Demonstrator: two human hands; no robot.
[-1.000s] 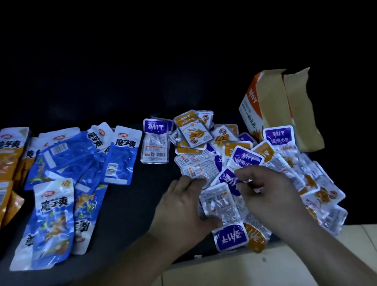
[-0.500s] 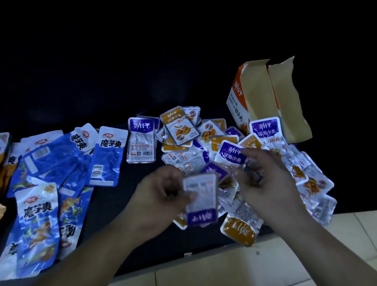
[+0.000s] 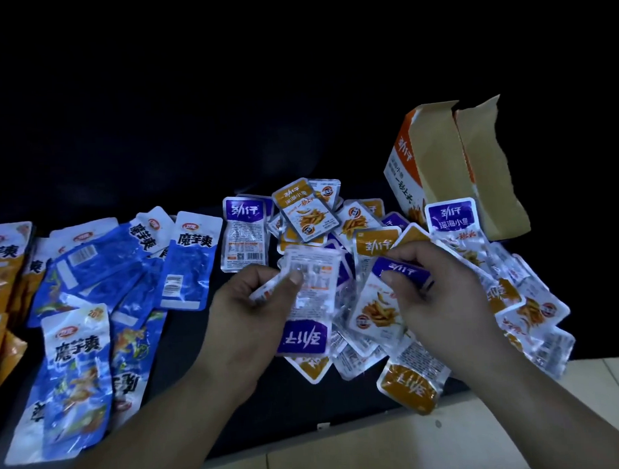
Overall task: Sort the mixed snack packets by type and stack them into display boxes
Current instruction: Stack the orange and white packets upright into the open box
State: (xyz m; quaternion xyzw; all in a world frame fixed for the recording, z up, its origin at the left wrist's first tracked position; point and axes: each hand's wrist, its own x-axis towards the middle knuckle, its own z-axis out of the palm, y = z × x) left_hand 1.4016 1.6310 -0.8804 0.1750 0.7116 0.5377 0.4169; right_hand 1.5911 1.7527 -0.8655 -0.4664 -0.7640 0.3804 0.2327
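Observation:
A heap of small purple-topped and orange-topped snack packets (image 3: pixel 364 232) lies on the dark table. My left hand (image 3: pixel 248 318) pinches a purple-topped packet (image 3: pixel 309 305) held upside down, back side facing me, above the heap. My right hand (image 3: pixel 442 299) pinches another purple-topped packet (image 3: pixel 385 295) by its top edge, front side showing. An open orange and white display box (image 3: pixel 439 164) stands behind the heap at the right, its brown flaps raised.
Long blue packets (image 3: pixel 181 254) lie spread at the left, with orange long packets (image 3: pixel 1 269) at the far left edge. The dark table's (image 3: pixel 266 420) front edge runs below my hands, with pale floor tiles (image 3: pixel 381 451) beyond it.
My left hand lifted a purple-topped packet off the heap and holds it upside down. My right hand took hold of a second purple-topped packet and raised it beside the first.

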